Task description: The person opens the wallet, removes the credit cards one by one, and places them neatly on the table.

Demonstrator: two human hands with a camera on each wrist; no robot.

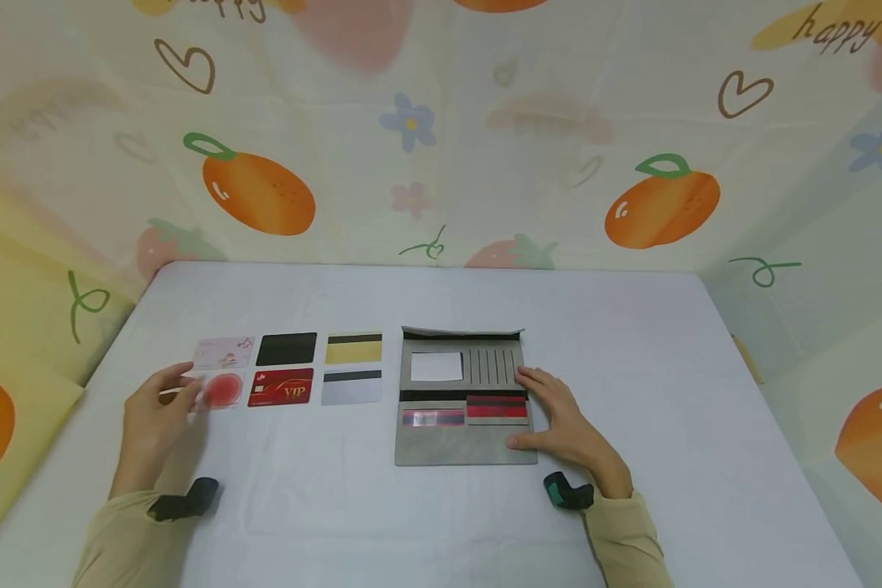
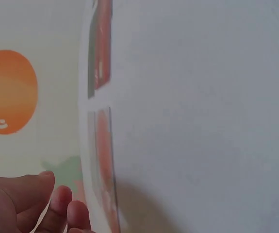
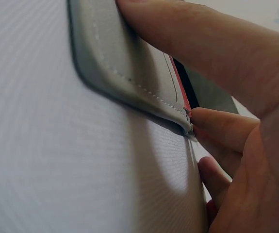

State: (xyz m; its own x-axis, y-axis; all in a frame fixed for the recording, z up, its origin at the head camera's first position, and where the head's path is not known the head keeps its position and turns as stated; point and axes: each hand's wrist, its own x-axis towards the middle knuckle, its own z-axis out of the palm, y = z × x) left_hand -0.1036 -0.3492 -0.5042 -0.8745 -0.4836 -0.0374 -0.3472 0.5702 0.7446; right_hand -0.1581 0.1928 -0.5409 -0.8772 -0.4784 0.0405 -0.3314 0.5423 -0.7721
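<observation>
A grey wallet [image 1: 432,447] lies spread open on the table, with a white card [image 1: 436,367], a red striped card [image 1: 496,407] and a clear pink-edged card [image 1: 434,418] in its slots. My right hand [image 1: 562,420] rests at the wallet's right edge. Its thumb [image 3: 178,24] lies on the lower flap, and a fingertip touches the side near the fold. Over at the left, my left hand [image 1: 156,416] hovers beside a clear card with a red circle [image 1: 223,390], fingers loosely bent. Nothing shows between those fingers [image 2: 59,204] in the left wrist view.
Left of the wallet lie a pink floral card [image 1: 224,353], a black card [image 1: 287,349], a gold card [image 1: 354,349], a red VIP card [image 1: 281,387] and a silver card [image 1: 352,388], in two rows. A printed curtain [image 1: 456,163] hangs behind the white table [image 1: 338,523].
</observation>
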